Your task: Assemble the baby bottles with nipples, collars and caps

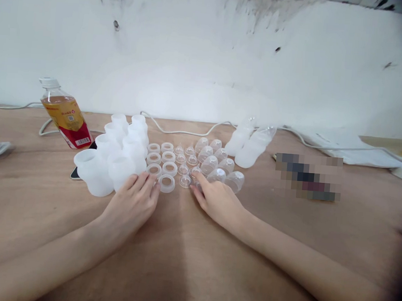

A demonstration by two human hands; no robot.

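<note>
My left hand [134, 196] is closed, its fingertips down at the near end of two columns of clear screw rings [167, 183]. A ring there is mostly hidden by the fingers. My right hand [219, 203] pinches at the near end of the small clear bottle teats [185, 181], thumb and forefinger around one that is barely visible. Beside my left hand stand two rows of frosted white baby bottle bodies [96, 174], mouths up. Clear dome caps [234, 181] sit in two columns just beyond my right hand's fingers.
Two capped baby bottles [253, 150] stand at the back right. A drink bottle [67, 119] is behind the bodies at left, near a dark flat object [75, 173]. A cable [188, 133] runs along the wall. A blurred-out item [306, 177] and a white bag [343, 150] lie right.
</note>
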